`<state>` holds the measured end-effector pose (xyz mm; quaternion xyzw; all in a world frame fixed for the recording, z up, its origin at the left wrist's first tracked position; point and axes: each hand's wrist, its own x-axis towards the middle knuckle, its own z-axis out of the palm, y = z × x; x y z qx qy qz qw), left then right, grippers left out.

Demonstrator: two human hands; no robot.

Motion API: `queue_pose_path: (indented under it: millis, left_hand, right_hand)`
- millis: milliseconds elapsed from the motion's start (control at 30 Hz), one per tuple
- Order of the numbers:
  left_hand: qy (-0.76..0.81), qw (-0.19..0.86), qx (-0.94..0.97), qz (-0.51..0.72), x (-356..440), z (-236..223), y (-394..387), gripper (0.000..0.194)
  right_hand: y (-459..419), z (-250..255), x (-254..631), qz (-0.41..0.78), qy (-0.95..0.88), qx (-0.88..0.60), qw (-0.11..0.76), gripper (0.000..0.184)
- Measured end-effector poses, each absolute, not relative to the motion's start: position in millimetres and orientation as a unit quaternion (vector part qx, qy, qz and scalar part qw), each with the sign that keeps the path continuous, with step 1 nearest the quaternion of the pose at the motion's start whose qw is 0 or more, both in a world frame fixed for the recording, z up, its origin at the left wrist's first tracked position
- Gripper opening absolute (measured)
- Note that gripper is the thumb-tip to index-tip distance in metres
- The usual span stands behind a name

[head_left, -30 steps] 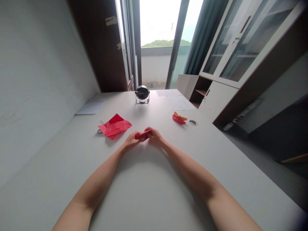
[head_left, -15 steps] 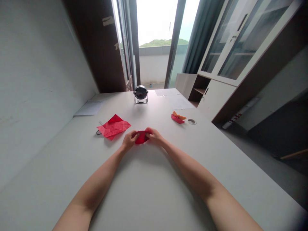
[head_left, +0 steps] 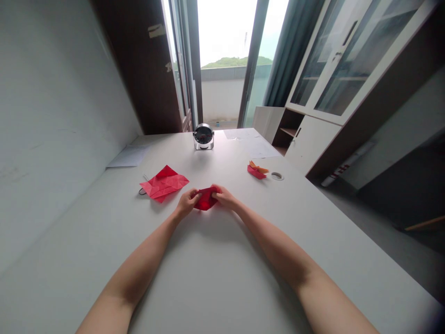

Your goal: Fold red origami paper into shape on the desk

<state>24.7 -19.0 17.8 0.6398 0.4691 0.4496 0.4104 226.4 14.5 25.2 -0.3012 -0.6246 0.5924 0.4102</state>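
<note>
Left hand (head_left: 187, 202) and right hand (head_left: 225, 197) pinch the folded red paper (head_left: 206, 200), likely light, easily crumpled, best held by its edges.

Daylight thru the window (head_left: 225, 32), sky blown out. Held red paper (head_left: 205, 201) has a bright patch; soft shadows under the arms (head_left: 146, 260) on the table (head_left: 219, 283). R side of rm looks dim to me; edges stretched, btm R corner blurry.

The folded red paper (head_left: 206, 199) hid some fingers of the left hand (head_left: 186, 202) and right hand (head_left: 225, 198) (creases too small to tell). The bottom edge cut both arms (head_left: 148, 264); a red sheet (head_left: 164, 184) partly covered a dark loop (head_left: 142, 193).
</note>
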Motion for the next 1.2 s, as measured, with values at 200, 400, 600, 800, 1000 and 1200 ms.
queue_pose_path:
  millis: [200,400,600,800,1000,1200]
  left_hand:
    - [0.438,0.503,0.587,0.460,22.6,15.4,-17.2,0.038]
    - [0.446,0.523,0.566,0.455,20.9,18.1,-15.9,0.041]
    - [0.443,0.547,0.562,0.435,19.8,26.4,-18.2,0.042]
    - [0.428,0.565,0.560,0.429,19.9,28.8,-19.7,0.045]
    - [0.428,0.567,0.564,0.421,18.6,26.5,-19.0,0.044]
    - [0.445,0.545,0.572,0.421,18.7,26.4,-20.2,0.044]
  right_hand:
    - [18.4,18.7,227.0,0.596,-0.632,-0.295,0.399,0.013]
    - [21.9,12.0,226.7,0.579,-0.648,-0.297,0.396,0.013]
    - [28.8,1.3,226.4,0.549,-0.666,-0.300,0.406,0.021]
    - [34.0,-4.9,227.3,0.524,-0.690,-0.298,0.401,0.024]
    - [30.6,-2.2,225.6,0.531,-0.673,-0.308,0.412,0.023]
    - [30.3,0.0,228.3,0.534,-0.670,-0.317,0.407,0.021]
